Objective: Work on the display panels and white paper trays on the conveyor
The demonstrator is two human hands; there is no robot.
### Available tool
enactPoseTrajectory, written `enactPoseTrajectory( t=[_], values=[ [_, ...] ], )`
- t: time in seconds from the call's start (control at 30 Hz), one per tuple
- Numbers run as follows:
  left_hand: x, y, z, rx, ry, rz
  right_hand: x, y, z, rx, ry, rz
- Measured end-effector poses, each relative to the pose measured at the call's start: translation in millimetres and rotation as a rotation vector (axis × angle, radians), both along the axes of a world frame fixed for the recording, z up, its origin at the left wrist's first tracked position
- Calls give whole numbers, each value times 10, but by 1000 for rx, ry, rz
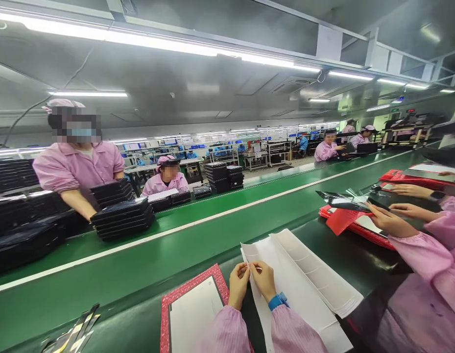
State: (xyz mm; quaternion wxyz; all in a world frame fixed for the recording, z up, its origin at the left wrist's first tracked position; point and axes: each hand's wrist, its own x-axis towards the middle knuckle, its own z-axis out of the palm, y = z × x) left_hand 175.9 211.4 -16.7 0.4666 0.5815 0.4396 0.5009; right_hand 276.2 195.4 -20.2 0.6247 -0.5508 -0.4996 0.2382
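My left hand (239,285) and my right hand (263,279) meet fingertip to fingertip over the left edge of some white sheets. Both are closed in a pinch; whatever lies between the fingers is too small to make out. Under and beside my right hand, the white sheets (286,274) spread over the dark bench, and a stack of label sheets (315,269) with rows of pale rectangles lies on their right. Left of my left hand rests a flat white panel (194,314) with a dark edge, on a red bubble-wrap sleeve (165,318).
A green conveyor (212,230) with a white line runs beyond the bench. Black strips (78,331) lie at lower left. Across the belt, a person (78,166) handles stacked black cases (122,218). At right, co-workers' hands (387,220) work over red sleeves (345,220).
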Motion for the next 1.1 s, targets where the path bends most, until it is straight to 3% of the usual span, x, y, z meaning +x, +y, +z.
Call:
enactPoseTrajectory(
  t=[0.27, 0.5, 0.67, 0.87, 1.0, 1.1],
  values=[
    [25, -192, 54, 238, 376, 176, 99, 36, -34, -48, 161, -30],
    [130, -309, -4, 338, 867, 123, 178, 87, -101, -5, 480, -163],
    [142, -364, 22, 270, 893, 126, 285, 62, 31, 108, 672, -313],
    [87, -408, 180, 189, 803, 79, 409, -140, 400, 215, 694, -374],
    [-13, -471, 473, 149, 615, 79, 345, -453, 663, 194, 514, -253],
    [-137, -684, 773, 158, 418, 114, 195, -755, 767, 155, 329, -145]
  ],
)
